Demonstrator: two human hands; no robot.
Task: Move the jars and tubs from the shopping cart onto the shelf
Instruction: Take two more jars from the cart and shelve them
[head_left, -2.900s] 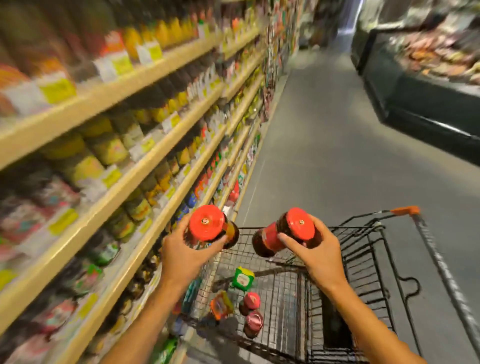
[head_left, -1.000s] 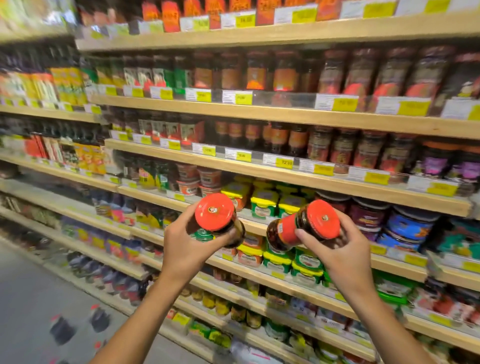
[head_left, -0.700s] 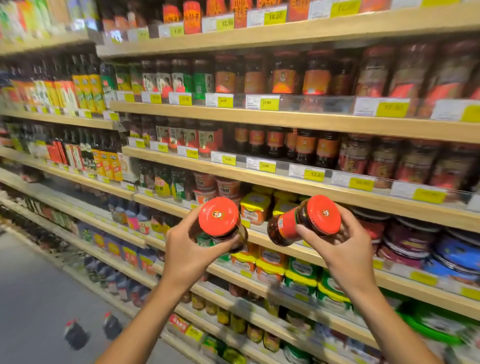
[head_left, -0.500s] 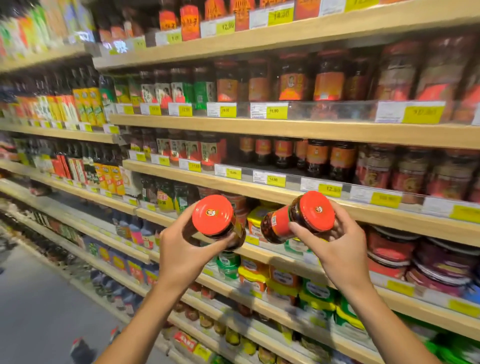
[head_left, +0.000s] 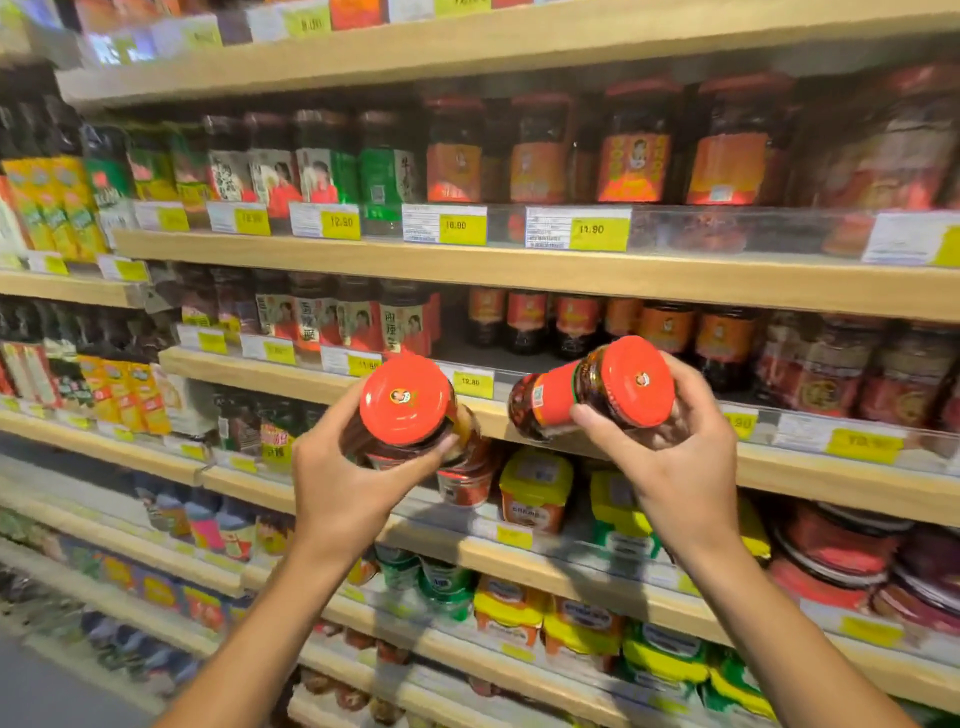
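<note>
Two glass jars with red lids are held up in front of the shelf (head_left: 519, 415), neither yet set down. The left jar (head_left: 408, 410) is gripped around its body by the left hand (head_left: 345, 488), lid turned toward the camera. The right jar (head_left: 592, 389) is gripped by the right hand (head_left: 675, 467), fingers curled round it just under the lid; it is tilted with its base toward the shelf, and a dark, oily filling and a red label can be seen through the glass.

On the shelf behind the jars, a dark open gap (head_left: 452, 322) is seen between white-labelled jars (head_left: 358, 322) and orange-labelled jars (head_left: 576, 322). A clear rail with yellow price tags (head_left: 470, 383) runs along the shelf's front edge.

Yellow-lidded tubs (head_left: 535, 488) stand on the shelf below, partly hidden by the hands. Goods at the frame's edges are blurred, their labels unreadable.
</note>
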